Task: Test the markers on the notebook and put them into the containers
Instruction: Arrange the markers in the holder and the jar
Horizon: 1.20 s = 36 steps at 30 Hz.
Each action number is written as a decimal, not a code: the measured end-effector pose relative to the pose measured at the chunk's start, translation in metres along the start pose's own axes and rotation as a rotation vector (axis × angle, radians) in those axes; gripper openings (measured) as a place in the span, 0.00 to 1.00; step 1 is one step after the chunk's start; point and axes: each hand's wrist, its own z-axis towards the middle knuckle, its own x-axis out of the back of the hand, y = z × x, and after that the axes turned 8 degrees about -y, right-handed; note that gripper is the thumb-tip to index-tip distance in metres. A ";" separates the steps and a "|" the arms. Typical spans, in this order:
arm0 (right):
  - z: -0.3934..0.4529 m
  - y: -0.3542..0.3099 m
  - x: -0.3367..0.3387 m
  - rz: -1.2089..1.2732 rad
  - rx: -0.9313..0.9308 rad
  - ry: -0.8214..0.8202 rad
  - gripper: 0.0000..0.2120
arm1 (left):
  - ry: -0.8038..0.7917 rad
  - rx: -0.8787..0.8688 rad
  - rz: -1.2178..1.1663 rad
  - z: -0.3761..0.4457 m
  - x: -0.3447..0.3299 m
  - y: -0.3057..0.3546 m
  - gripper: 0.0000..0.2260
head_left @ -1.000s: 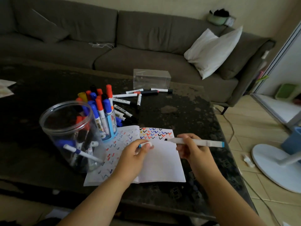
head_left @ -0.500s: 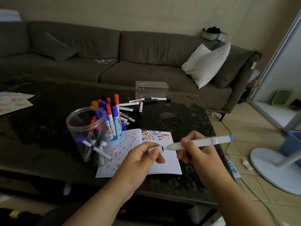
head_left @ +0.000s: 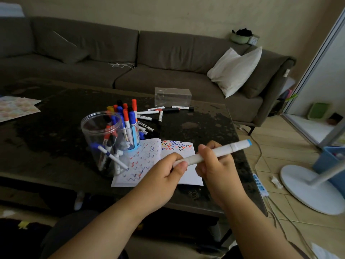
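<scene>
We hold a white marker above the open notebook.

Our right hand grips its barrel; our left hand pinches the near-left end. Left of the notebook on the desk stands a clear jar of markers, with loose markers farther back.

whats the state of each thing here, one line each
white marker: held above the notebook, cap end in left hand
left hand: pinching cap end
right hand: gripping barrel
notebook: open, flat
clear jar: upright, lidless, markers inside
clear box: empty
</scene>
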 end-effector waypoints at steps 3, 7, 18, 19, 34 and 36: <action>0.000 -0.001 -0.007 0.079 -0.006 -0.020 0.15 | 0.083 -0.061 0.018 -0.004 -0.002 0.000 0.08; -0.002 -0.002 -0.010 0.107 -0.015 -0.048 0.14 | 0.100 -0.071 0.075 -0.008 0.001 0.002 0.07; 0.005 -0.005 -0.034 -0.158 -0.133 -0.106 0.17 | 0.274 -0.047 0.193 -0.035 0.062 -0.033 0.03; 0.007 -0.005 -0.045 -0.208 -0.121 -0.140 0.15 | 0.316 -0.039 0.224 -0.043 0.070 -0.039 0.03; 0.009 0.105 -0.280 -0.861 -0.134 -1.050 0.13 | 1.019 0.658 0.531 -0.268 0.145 -0.134 0.06; 0.008 0.117 -0.293 -0.904 -0.282 -1.173 0.25 | 1.009 0.678 0.528 -0.274 0.143 -0.136 0.07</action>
